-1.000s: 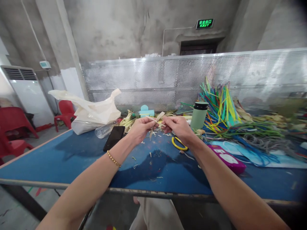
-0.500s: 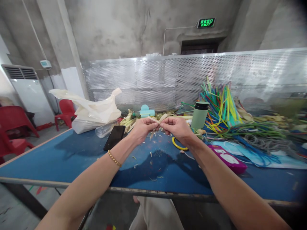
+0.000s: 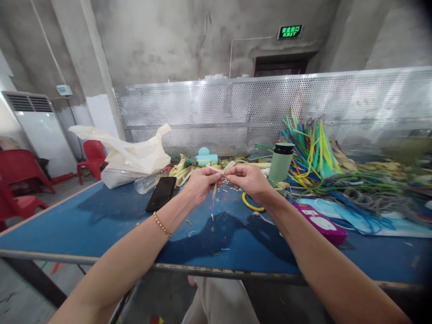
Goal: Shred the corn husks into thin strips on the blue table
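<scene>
My left hand [image 3: 201,182] and my right hand [image 3: 248,179] meet above the middle of the blue table [image 3: 114,229]. Both are closed in a pinch on pale, flat strips that look like dried corn husk [image 3: 230,166]. The strips cross between my fingertips, and a thin end hangs below my left fingers. Fingers hide much of where the strips meet. Small pale scraps [image 3: 212,217] lie on the table beneath. A yellow ring [image 3: 251,207] rests just under my right hand.
A black phone [image 3: 161,193], a clear plastic bottle [image 3: 146,183] and a white plastic bag [image 3: 135,157] lie to the left. On the right are a green tumbler [image 3: 281,163], a purple packet [image 3: 322,225], face masks and bundles of coloured strips [image 3: 313,153]. A perforated metal screen [image 3: 202,108] stands behind.
My left hand has shifted slightly right and closer to my right hand. A thin strip end now hangs lower beneath my fingers.
</scene>
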`<control>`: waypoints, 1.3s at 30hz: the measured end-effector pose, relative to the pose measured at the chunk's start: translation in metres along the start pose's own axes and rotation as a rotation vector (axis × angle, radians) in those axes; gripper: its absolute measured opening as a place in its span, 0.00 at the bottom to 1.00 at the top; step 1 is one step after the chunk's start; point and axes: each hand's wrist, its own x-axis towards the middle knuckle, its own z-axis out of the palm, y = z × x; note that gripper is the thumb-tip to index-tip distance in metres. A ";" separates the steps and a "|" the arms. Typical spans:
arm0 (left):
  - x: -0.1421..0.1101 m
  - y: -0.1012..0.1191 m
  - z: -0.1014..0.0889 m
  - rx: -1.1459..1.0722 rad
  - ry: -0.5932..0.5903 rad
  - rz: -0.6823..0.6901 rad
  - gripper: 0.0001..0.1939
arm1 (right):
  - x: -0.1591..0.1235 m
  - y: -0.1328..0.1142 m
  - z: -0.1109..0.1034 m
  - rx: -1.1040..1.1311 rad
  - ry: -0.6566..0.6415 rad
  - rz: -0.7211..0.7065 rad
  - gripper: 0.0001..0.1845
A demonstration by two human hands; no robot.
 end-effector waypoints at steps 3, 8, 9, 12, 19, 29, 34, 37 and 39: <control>0.000 0.001 0.001 -0.003 -0.005 -0.003 0.04 | -0.001 -0.002 0.000 0.018 0.011 0.005 0.08; -0.001 0.002 -0.001 -0.016 -0.021 -0.006 0.04 | -0.002 -0.004 -0.001 0.049 -0.005 0.010 0.11; -0.001 0.002 -0.001 -0.017 -0.025 -0.003 0.04 | -0.002 -0.005 -0.002 0.051 -0.010 0.011 0.12; 0.000 0.002 -0.002 0.010 -0.056 0.021 0.04 | -0.001 -0.006 -0.005 0.064 -0.005 0.010 0.16; -0.002 0.002 0.000 0.079 -0.155 0.026 0.10 | 0.000 -0.005 -0.004 0.035 0.061 -0.061 0.15; -0.008 0.004 0.008 0.394 -0.029 0.253 0.10 | -0.001 -0.004 0.000 0.008 0.101 -0.053 0.15; -0.007 0.001 0.007 0.401 -0.024 0.306 0.05 | 0.000 -0.005 0.001 -0.023 0.125 -0.088 0.11; -0.006 0.000 0.006 0.377 -0.030 0.310 0.03 | -0.001 -0.005 0.001 -0.061 0.142 -0.102 0.09; -0.006 -0.001 0.006 0.370 -0.021 0.307 0.02 | -0.001 -0.005 0.001 -0.063 0.147 -0.092 0.09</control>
